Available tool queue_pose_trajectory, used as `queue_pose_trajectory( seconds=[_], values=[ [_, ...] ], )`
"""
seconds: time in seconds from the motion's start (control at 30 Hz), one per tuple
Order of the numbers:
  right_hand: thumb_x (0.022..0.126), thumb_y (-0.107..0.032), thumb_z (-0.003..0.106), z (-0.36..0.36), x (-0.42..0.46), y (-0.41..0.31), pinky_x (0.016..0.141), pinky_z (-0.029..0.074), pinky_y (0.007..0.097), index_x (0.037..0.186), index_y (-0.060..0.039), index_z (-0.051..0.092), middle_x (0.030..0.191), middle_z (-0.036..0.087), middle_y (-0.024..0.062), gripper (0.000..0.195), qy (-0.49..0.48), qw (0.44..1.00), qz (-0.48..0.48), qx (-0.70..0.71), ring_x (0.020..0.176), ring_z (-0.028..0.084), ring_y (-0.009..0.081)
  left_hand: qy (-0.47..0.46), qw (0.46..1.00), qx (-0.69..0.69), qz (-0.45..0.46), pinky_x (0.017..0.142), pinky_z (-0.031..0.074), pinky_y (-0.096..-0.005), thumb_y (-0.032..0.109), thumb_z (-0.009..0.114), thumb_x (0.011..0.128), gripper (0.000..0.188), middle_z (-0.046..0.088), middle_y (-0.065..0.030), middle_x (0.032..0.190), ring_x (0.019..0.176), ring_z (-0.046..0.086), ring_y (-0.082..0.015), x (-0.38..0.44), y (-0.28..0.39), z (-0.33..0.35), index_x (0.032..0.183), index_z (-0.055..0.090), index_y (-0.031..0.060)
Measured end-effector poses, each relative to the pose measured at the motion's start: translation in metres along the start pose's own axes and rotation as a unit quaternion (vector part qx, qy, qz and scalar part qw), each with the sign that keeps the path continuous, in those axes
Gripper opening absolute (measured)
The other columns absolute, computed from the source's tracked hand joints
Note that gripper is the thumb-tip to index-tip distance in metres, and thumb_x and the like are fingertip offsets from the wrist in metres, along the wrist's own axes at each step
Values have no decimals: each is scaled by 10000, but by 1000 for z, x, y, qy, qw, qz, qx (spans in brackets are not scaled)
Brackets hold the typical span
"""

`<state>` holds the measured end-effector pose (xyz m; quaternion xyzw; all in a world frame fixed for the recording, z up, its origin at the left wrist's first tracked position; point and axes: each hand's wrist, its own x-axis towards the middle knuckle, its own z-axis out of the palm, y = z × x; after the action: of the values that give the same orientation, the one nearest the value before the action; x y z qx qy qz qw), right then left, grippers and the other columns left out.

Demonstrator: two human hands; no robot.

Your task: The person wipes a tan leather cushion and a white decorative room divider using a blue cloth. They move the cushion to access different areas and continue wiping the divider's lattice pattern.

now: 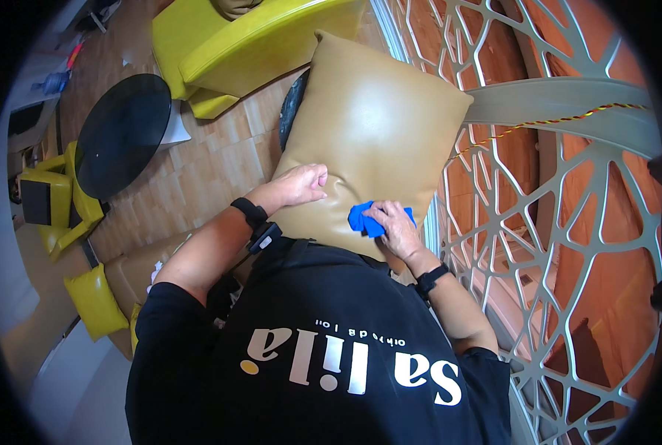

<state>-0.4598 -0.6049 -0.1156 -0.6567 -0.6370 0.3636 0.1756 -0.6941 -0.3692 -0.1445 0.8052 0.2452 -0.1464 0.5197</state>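
A tan leather-look cushion lies right in front of me, its lower edge close to my black shirt. My right hand grips a bunched blue cloth against the lower right part of the cushion. On its left side, my left hand is curled into a fist over the surface, with nothing visible in it. Creases run across the cushion between both hands.
A dark round surface shows behind the cushion's left edge. Left of it are a yellow armchair and a black round table. On my right stands a lattice screen, crossed by a twisted red-and-yellow cord.
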Motion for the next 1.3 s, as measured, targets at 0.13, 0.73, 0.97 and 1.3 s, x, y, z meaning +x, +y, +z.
queue_pose_trajectory(
  seconds=[0.13, 0.73, 0.97, 1.3],
  values=[
    [792, 38, 744, -31, 3, 7, 1046, 544, 461, 1250, -138, 738, 1267, 699, 120, 491, -76, 996, -14, 52, 1236, 632, 378, 1, 999, 25, 24, 758, 519, -462, 236, 825, 881, 356, 611, -137, 899, 856, 635, -351, 7, 12, -8, 1032, 578, 29],
    [766, 88, 678, -58, 39, 17, 1051, 526, 474, 1209, -89, 742, 1250, 741, 142, 482, 112, 988, -66, 83, 1179, 661, 394, 54, 990, 123, 42, 928, 496, -494, 233, 872, 803, 458, 624, -205, 1046, 1064, 613, -437, 27, 36, -4, 1033, 525, 41],
    [854, 80, 702, 6, -13, 96, 1009, 536, 431, 1065, -113, 748, 1127, 662, 144, 289, 250, 956, 75, 132, 1120, 662, 340, 12, 995, 99, -2, 907, 504, -493, 250, 895, 775, 469, 631, -206, 1043, 1063, 624, -432, 37, 51, -11, 984, 526, 51],
    [926, 38, 681, -38, -21, 77, 1070, 512, 405, 1108, -110, 768, 1144, 662, 93, 250, 186, 959, 75, 200, 1176, 643, 288, 24, 998, 50, 16, 816, 504, -478, 226, 844, 831, 391, 623, -189, 935, 935, 620, -404, 41, 62, -25, 970, 537, 28]
  ],
)
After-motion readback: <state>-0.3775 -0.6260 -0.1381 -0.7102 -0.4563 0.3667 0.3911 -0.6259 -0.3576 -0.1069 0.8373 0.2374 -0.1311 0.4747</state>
